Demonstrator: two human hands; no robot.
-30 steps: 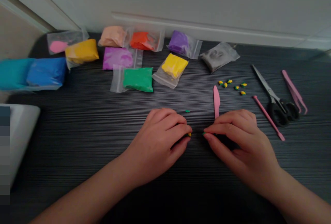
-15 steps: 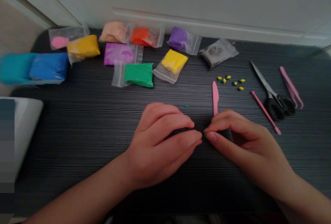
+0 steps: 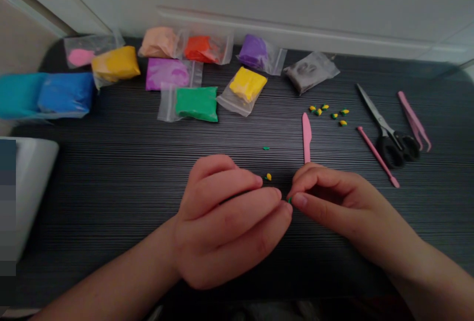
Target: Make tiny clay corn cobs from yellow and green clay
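A tiny green clay piece (image 3: 289, 200) is pinched between the thumb and index finger of my right hand (image 3: 329, 197). The fingertips of my left hand (image 3: 229, 217) come right up against it. My left fingers are curled and closed, and whatever lies between their tips is hidden. Just beyond the left fingertips is a small yellow-and-green clay bit (image 3: 268, 177). A thin green sliver (image 3: 266, 148) lies farther back on the dark table. Behind my right hand rests a pink plastic knife (image 3: 306, 136), its lower end covered by the fingers.
Several small yellow-and-green clay pieces (image 3: 319, 112) lie behind the knife. To the right are a pink stick tool (image 3: 377, 155), scissors (image 3: 385, 131) and pink tweezers (image 3: 414, 121). Bagged clay, including a green pack (image 3: 196, 103), lines the back. A white device (image 3: 37, 163) stands left.
My left hand has turned slightly and its fingertips now meet the green piece. A yellow-and-green bit has come into view beside them. The whole view has shifted a little.
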